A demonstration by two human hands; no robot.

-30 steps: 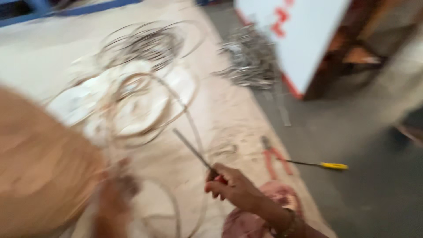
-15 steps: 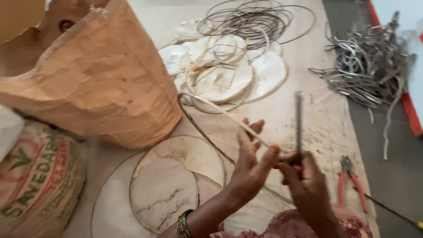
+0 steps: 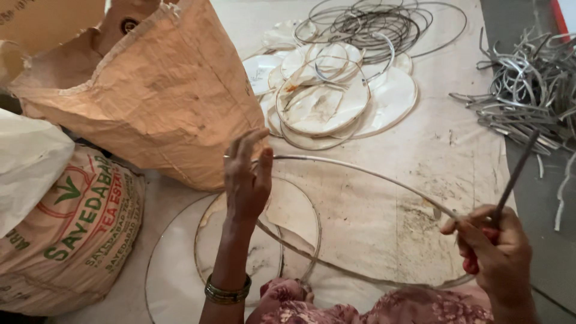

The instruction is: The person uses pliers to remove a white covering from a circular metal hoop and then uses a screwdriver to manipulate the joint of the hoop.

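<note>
**Two hands working a large wire hoop beside a paper sack**

The left hand (image 3: 246,180) is reaching up with its fingers spread and lightly curled over the top of a big thin wire hoop (image 3: 366,174), touching it just in front of the brown paper sack (image 3: 150,90); the grip is loose and wide, resting on the wire rather than clamping it. The right hand (image 3: 495,252) is closing tightly around the other side of the hoop, well to the right of the sack, and is also gripping a thin dark metal rod (image 3: 515,174) that is pointing up and away from the fist. The hoop is arching across the pale floor covering (image 3: 432,150) between the two hands. Under it, near the sack's base, round whitish discs (image 3: 264,240) are lying flat. Beyond the sack, more discs (image 3: 336,102) are piling up with a coil of wire rings (image 3: 378,24) behind them. Far right of the sack, a heap of bent metal strips (image 3: 528,96) is lying. A printed sack (image 3: 72,234) is sitting left of the paper one
</note>
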